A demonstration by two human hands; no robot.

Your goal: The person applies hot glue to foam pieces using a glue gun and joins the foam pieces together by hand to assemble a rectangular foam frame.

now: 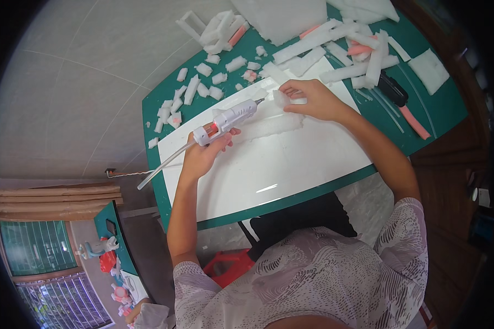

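Note:
My left hand [204, 158] is closed around the grip of a white hot glue gun [228, 119]. A long clear glue stick [164, 167] sticks out of its back end, and an orange-red glow shows in its body. The gun's metal tip points at a small white foam piece [280, 99], close beside it; whether they touch I cannot tell. My right hand [315, 101] pinches this piece between thumb and fingers. Below both hands, a longer white foam strip [274, 126] lies on a glossy white board [269, 172].
Several small foam chunks [236, 64] are scattered at the far left of the green table [164, 203]. Foam strips [362, 68] pile up at the far right, near a black-handled object [392, 88] and clear sticks [388, 112]. A red stool [222, 266] stands under the table.

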